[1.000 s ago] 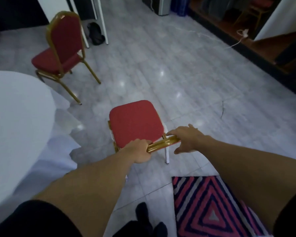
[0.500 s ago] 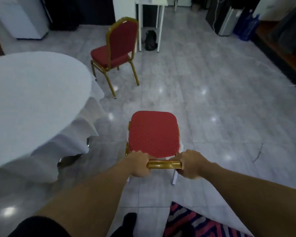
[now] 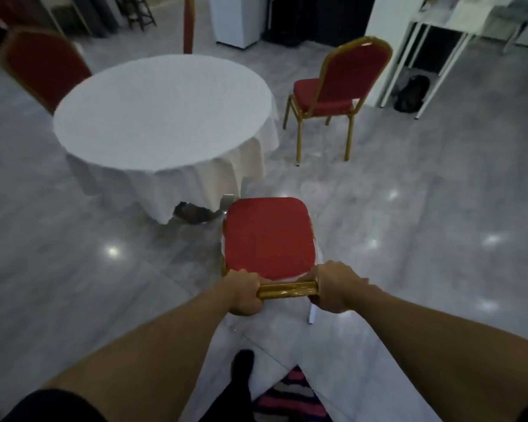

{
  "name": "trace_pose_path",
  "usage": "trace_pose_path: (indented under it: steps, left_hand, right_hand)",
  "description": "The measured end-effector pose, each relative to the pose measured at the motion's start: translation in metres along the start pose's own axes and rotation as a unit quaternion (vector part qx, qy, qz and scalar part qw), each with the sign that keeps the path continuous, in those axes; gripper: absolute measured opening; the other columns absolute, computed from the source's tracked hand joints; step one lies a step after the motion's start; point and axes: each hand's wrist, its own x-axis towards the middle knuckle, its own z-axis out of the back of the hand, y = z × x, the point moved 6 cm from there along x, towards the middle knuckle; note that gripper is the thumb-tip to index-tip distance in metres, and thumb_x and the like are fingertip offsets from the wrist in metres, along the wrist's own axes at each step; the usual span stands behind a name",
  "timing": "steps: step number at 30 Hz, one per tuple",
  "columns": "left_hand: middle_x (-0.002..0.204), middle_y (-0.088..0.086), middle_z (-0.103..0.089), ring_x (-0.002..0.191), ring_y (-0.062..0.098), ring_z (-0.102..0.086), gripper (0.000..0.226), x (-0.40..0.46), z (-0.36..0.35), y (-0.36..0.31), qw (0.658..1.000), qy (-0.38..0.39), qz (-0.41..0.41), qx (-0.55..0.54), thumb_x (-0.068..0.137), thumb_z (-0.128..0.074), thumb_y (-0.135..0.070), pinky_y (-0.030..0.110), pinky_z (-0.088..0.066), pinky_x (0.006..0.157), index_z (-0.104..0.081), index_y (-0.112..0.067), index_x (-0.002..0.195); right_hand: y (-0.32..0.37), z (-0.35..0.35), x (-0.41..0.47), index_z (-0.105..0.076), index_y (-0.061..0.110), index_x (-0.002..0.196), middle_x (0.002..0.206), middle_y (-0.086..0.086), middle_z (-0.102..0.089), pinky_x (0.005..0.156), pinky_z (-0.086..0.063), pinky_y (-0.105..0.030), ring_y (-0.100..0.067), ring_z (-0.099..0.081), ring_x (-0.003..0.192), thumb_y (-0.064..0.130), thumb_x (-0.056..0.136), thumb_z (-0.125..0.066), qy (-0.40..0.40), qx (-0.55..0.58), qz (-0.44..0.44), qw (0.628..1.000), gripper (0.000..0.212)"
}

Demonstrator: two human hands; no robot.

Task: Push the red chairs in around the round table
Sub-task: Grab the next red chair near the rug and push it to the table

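Observation:
A red-seated chair point(image 3: 268, 236) with a gold frame stands right below me, its seat facing the round table point(image 3: 162, 111), which is draped in a white cloth. My left hand point(image 3: 244, 292) and my right hand point(image 3: 336, 287) both grip the gold top rail of its backrest. The seat's front edge is close to the hanging cloth, a little apart from it. A second red chair point(image 3: 329, 92) stands to the table's right, turned partly away. A third red chair point(image 3: 43, 65) is at the table's far left, and a fourth backrest point(image 3: 189, 22) shows behind the table.
A striped rug point(image 3: 290, 397) lies by my feet. A white side table point(image 3: 433, 35) with a dark bag point(image 3: 412, 92) under it stands at the back right. A white box point(image 3: 238, 19) stands at the back wall. Grey tiled floor surrounds the table.
My view has swung left, bringing the whole round table into sight. The chair in my hands has turned toward the table and moved closer to it. My right hand has closed on the rail.

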Motion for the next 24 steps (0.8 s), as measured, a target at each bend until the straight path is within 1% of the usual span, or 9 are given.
trace_pose_path:
  steps: [2,3,6,8,10,15,19,21,24]
  left_hand:
    - [0.104,0.007,-0.075,0.095,0.03,-0.07,0.071,-0.019,-0.01,0.017,0.999,-0.013,0.028,-0.03,0.078,-0.05,-0.023,0.039,-0.058,0.087,-0.056,-0.046,0.145]
    - [0.102,0.007,-0.075,0.095,0.03,-0.07,0.076,-0.027,-0.015,0.024,0.998,-0.018,0.037,-0.046,0.074,-0.047,-0.025,0.038,-0.058,0.087,-0.055,-0.047,0.146]
    - [0.106,0.009,-0.075,0.098,0.029,-0.07,0.063,-0.05,-0.027,0.043,0.994,-0.029,0.063,-0.085,0.082,-0.053,-0.021,0.031,-0.053,0.081,-0.06,-0.037,0.143]
    - [0.107,0.01,-0.075,0.099,0.029,-0.069,0.054,-0.063,-0.034,0.056,0.991,-0.042,0.083,-0.101,0.087,-0.056,-0.014,0.027,-0.047,0.076,-0.064,-0.032,0.138]
    - [0.109,0.009,-0.074,0.101,0.029,-0.069,0.055,-0.072,-0.037,0.064,0.987,-0.051,0.097,-0.115,0.088,-0.057,-0.013,0.025,-0.044,0.076,-0.063,-0.033,0.139]
    - [0.105,0.002,-0.072,0.097,0.025,-0.069,0.071,-0.071,-0.039,0.08,0.98,-0.045,0.111,-0.159,0.083,-0.052,-0.014,0.032,-0.054,0.08,-0.053,-0.045,0.147]
    - [0.105,-0.003,-0.064,0.099,0.022,-0.064,0.071,-0.064,-0.038,0.088,0.98,-0.03,0.105,-0.163,0.082,-0.051,-0.014,0.034,-0.05,0.08,-0.052,-0.045,0.146]
    - [0.104,-0.004,-0.061,0.101,0.023,-0.063,0.067,-0.059,-0.032,0.095,0.978,-0.037,0.108,-0.175,0.084,-0.052,-0.014,0.034,-0.049,0.081,-0.054,-0.044,0.143]
    - [0.096,-0.005,-0.06,0.094,0.021,-0.061,0.059,-0.053,-0.016,0.107,0.977,-0.046,0.102,-0.184,0.085,-0.052,-0.01,0.032,-0.047,0.078,-0.059,-0.042,0.135]
  right_hand:
    - [0.022,0.002,0.006,-0.073,0.035,0.101,0.084,0.004,-0.07,0.076,-0.058,-0.037,-0.025,-0.067,0.08,0.025,0.088,-0.063,0.012,-0.014,0.04,0.999,0.019]
    - [0.033,0.002,0.008,-0.075,0.037,0.104,0.078,0.007,-0.065,0.076,-0.057,-0.037,-0.024,-0.065,0.079,0.023,0.088,-0.063,0.018,-0.015,0.059,0.998,0.024]
    - [0.064,-0.002,0.016,-0.077,0.041,0.109,0.068,0.009,-0.058,0.071,-0.053,-0.034,-0.021,-0.061,0.071,0.023,0.087,-0.061,0.022,-0.022,0.098,0.995,0.032]
    - [0.082,-0.006,0.023,-0.077,0.043,0.113,0.071,0.008,-0.062,0.07,-0.05,-0.034,-0.02,-0.059,0.069,0.025,0.086,-0.06,0.022,-0.026,0.123,0.992,0.036]
    - [0.095,-0.007,0.03,-0.075,0.045,0.115,0.078,0.007,-0.067,0.07,-0.049,-0.034,-0.022,-0.061,0.072,0.027,0.085,-0.061,0.019,-0.036,0.136,0.99,0.039]
    - [0.102,-0.007,0.046,-0.073,0.051,0.119,0.082,0.008,-0.07,0.072,-0.052,-0.034,-0.021,-0.064,0.076,0.029,0.086,-0.061,0.026,-0.054,0.154,0.986,0.042]
    - [0.101,-0.003,0.053,-0.071,0.054,0.122,0.08,0.01,-0.067,0.073,-0.054,-0.034,-0.021,-0.066,0.077,0.031,0.085,-0.059,0.024,-0.057,0.169,0.984,0.044]
    - [0.103,0.004,0.061,-0.073,0.049,0.116,0.079,0.01,-0.066,0.071,-0.05,-0.033,-0.019,-0.065,0.077,0.03,0.087,-0.06,0.025,-0.054,0.171,0.983,0.038]
    - [0.108,0.018,0.077,-0.073,0.045,0.099,0.077,0.009,-0.066,0.068,-0.043,-0.031,-0.018,-0.063,0.075,0.027,0.088,-0.06,0.029,-0.05,0.169,0.984,0.025]
